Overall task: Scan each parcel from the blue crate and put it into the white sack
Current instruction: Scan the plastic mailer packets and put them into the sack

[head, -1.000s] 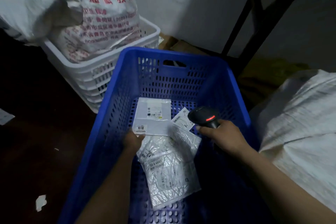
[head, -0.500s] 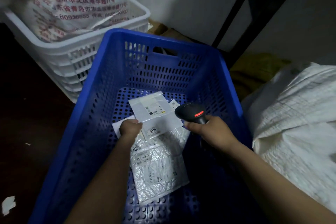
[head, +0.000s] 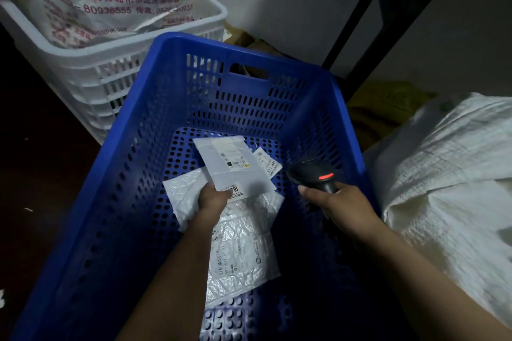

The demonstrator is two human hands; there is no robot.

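While the left hand (head: 212,200) pinches a white parcel (head: 235,174) and the right hand (head: 342,203) grips the scanner (head: 310,171) just beside it, scanning seems due; next, aim at its label (head: 235,163).

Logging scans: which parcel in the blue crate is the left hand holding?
The smooth flat white parcel with the 1018 sticker, gripped at its near corner by the left hand; the crinkly bubble-wrap parcels lie underneath.

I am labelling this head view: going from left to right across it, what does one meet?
White basket → left hand pinching flat parcel → black scanner in right hand → white sack.
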